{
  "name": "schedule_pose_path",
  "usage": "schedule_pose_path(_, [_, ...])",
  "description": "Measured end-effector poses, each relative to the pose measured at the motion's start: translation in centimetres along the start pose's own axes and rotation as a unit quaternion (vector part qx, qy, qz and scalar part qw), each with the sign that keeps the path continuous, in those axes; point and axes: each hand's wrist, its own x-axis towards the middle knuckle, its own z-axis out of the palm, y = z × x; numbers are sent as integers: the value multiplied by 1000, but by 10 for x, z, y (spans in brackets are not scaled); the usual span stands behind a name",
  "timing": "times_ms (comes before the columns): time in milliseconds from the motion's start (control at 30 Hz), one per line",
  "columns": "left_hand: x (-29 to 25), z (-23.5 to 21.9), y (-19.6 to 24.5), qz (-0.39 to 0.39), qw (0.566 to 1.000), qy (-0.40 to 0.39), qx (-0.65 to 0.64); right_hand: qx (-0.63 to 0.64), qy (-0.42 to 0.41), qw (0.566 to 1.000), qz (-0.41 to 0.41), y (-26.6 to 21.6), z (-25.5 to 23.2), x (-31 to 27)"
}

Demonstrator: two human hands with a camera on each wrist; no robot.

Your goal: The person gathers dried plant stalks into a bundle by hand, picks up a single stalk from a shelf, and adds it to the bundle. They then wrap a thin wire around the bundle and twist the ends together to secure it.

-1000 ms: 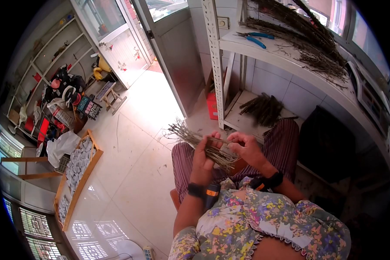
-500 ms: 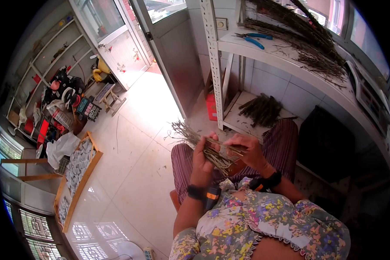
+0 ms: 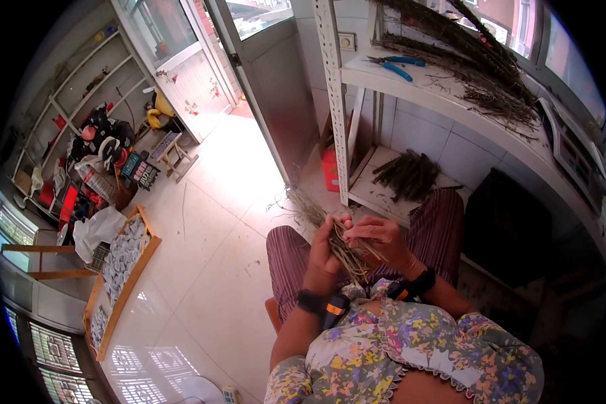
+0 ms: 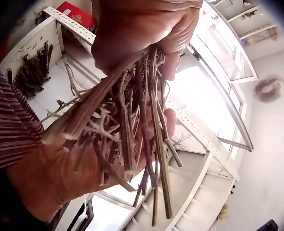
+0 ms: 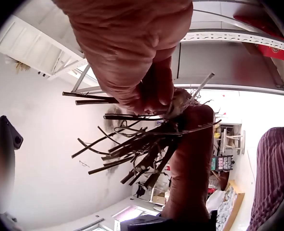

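A bundle of dry twigs (image 3: 350,259) lies across my left hand (image 3: 324,252), which grips it over my lap. Its thin, branching tips point away toward the doorway, while the cut ends come back toward my body. My right hand (image 3: 382,241) is close against the left and pinches a few stems at the bundle's side. Cut stem ends (image 4: 127,154) hang below my left hand in the left wrist view. In the right wrist view, two stems (image 5: 90,98) stick out from under the right hand's curled fingers, apart from the main bunch.
A white shelf (image 3: 444,87) on the right carries blue-handled pliers (image 3: 398,62) and long dark twigs (image 3: 464,47). Below lies a pile of short dark sticks (image 3: 405,175), with a black bag (image 3: 508,225) beside it. A wooden-framed tray (image 3: 146,250) rests on the floor at left.
The bundle has swung steeper, and my left hand has shifted slightly right. My right hand, which pulled back with thin stems, has come in against the left hand again.
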Motion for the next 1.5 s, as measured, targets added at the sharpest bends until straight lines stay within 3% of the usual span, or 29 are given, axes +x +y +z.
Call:
schedule_pose_path(67, [-1, 5, 1, -22, 999, 24, -5, 0, 16, 999, -31, -2, 1, 2])
schedule_pose_path(167, [0, 0, 1, -17, 1000, 26, 0, 29, 44, 998, 32, -4, 2, -1])
schedule_pose_path(467, [2, -11, 3, -5, 999, 34, 35, -15, 58, 998, -12, -3, -2, 1])
schedule_pose_path(600, [-5, 11, 0, -11, 988, 127, 86, 83, 136, 982, 104, 1, -5, -6])
schedule_pose_path(767, [-6, 5, 2, -31, 992, 69, 99, 170, 217, 950, 147, -3, -8, -3])
schedule_pose_path(900, [-4, -9, 9, -32, 996, 48, 67, 146, 257, 949, 111, -1, -18, 3])
schedule_pose_path(1033, [-12, -1, 15, 12, 994, 93, 64, 139, 307, 936, 99, -2, -35, 9])
schedule_pose_path(1133, [-21, 18, 18, 116, 960, 107, 230, 160, 335, 921, 119, 1, -48, 11])
schedule_pose_path(1167, [-21, 9, 24, 120, 972, 81, 188, 174, 342, 914, 131, 3, -52, 11])
schedule_pose_path(1267, [-26, 36, 28, 142, 955, 162, 204, 144, 289, 928, 188, 3, -70, 10])
schedule_pose_path(1367, [-22, 33, 35, 141, 923, 185, 307, 173, 190, 925, 282, -5, -77, 16])
schedule_pose_path(1500, [-10, 22, 27, 98, 887, 192, 408, 213, 38, 915, 342, -8, -68, 25])
